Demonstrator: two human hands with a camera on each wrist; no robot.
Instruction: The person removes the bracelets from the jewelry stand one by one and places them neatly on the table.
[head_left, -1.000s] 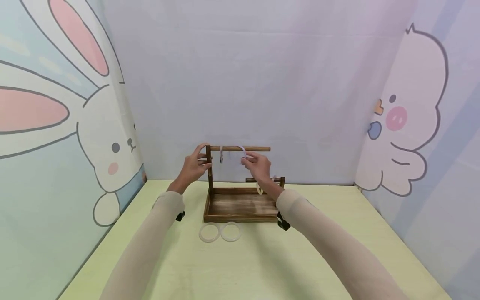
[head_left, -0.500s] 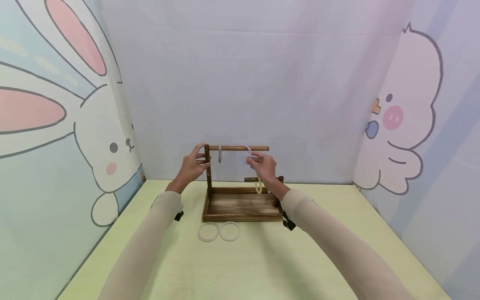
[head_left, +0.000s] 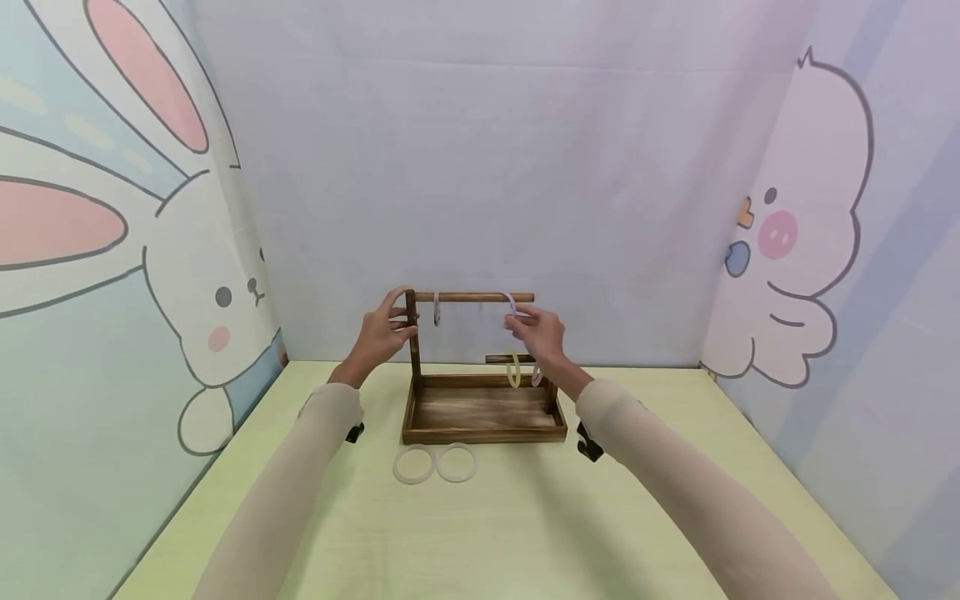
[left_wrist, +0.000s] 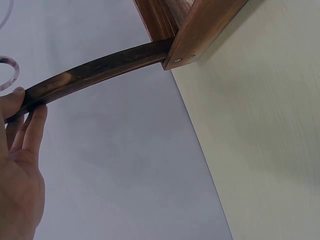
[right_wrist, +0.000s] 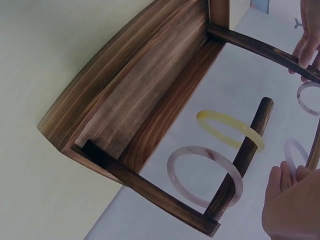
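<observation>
Bench (head_left: 525,533): pale green top, which I see backed by cartoon rabbit and chick panels.

Wooden rack (head_left: 483,412): a tray base standing near the back of the bench, with a tall post (head_left: 412,333) at its left, a top rod (head_left: 472,297) running right from that post, and a short lower rod (head_left: 504,359) on the right side.

Left hand (head_left: 382,329): I see its fingers (left_wrist: 27,125) curled round the tall post near the top, gripping it.

Right hand (head_left: 542,333): its fingers pinch a pale bangle (head_left: 512,302) threaded on the top rod, toward the rod's right end.

Hanging bangles: a second pale bangle (head_left: 437,308) on the top rod near the post; a yellow bangle (right_wrist: 230,129) and a pinkish bangle (right_wrist: 205,175) on the lower rod.

Loose bangles (head_left: 435,463): two clear ones lying flat, side by side, just in front of the tray.
</observation>
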